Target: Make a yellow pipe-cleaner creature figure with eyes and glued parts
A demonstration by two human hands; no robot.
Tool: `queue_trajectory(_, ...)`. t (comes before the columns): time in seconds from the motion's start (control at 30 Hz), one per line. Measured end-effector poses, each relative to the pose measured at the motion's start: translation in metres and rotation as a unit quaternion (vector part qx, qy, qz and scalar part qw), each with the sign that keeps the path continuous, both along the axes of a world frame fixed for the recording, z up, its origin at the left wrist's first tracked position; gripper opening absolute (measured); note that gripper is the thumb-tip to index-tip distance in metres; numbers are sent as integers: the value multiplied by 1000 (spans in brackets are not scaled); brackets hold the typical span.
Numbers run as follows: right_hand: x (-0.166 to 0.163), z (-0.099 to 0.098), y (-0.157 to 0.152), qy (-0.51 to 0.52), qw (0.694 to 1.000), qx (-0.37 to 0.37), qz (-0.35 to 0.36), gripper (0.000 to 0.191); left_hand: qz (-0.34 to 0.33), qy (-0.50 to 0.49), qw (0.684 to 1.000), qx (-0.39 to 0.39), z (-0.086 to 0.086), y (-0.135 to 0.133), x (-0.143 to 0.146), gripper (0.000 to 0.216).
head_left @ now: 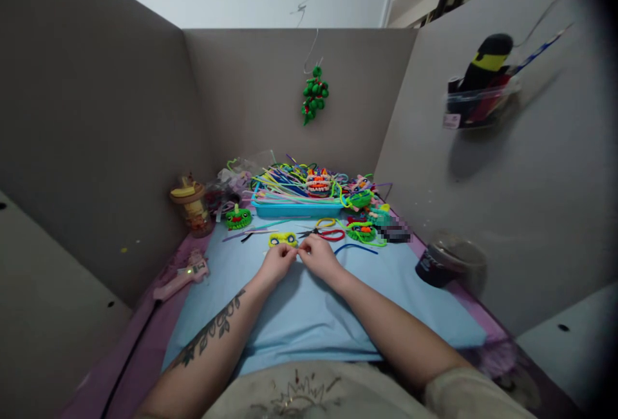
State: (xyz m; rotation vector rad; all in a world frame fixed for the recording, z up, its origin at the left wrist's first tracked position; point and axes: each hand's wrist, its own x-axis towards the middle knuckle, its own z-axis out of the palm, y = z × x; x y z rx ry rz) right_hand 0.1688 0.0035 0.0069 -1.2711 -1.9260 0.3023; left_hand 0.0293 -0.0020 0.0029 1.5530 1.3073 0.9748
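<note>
My left hand point(279, 263) and my right hand point(317, 256) meet over the light blue cloth point(299, 316), both with fingers pinched together. Whatever sits between the fingertips is too small to make out. Just beyond my left hand lies a yellow fuzzy piece with two eyes point(282, 239). Scissors with red and yellow handles point(332, 235) lie open right behind my right hand. A dark blue pipe cleaner point(356, 247) is to the right of that hand. Green fuzzy figures lie at the left point(238, 217) and at the right point(361, 230).
A blue tray point(299, 210) heaped with colourful pipe cleaners stands at the back. On the left are a pink glue gun point(181, 279) and a lidded cup point(192, 206). A dark tub point(437, 261) stands right. Grey panels enclose the table; a holder point(476, 107) hangs on the right one.
</note>
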Motion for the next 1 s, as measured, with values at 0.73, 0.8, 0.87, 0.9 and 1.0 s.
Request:
queue_trajectory(0.73, 4, 4, 2, 79, 995, -45, 31, 11, 13, 51, 995, 83, 6, 2, -7, 19)
queue_trajectory(0.8, 3, 4, 3, 77, 996, -43, 33, 11, 15, 44, 996, 79, 7, 1, -7, 19)
queue_trajectory(0.87, 3, 3, 3, 74, 996, -43, 38, 11, 16, 36, 997, 67, 8, 1, -7, 19)
queue_trajectory(0.9, 3, 3, 4, 71, 996, -44, 40, 12, 15, 31, 998, 58, 8, 1, -7, 19)
queue_trajectory(1.0, 2, 0, 4, 55, 997, -37, 33, 12, 12, 10, 999, 30, 7, 0, -5, 20)
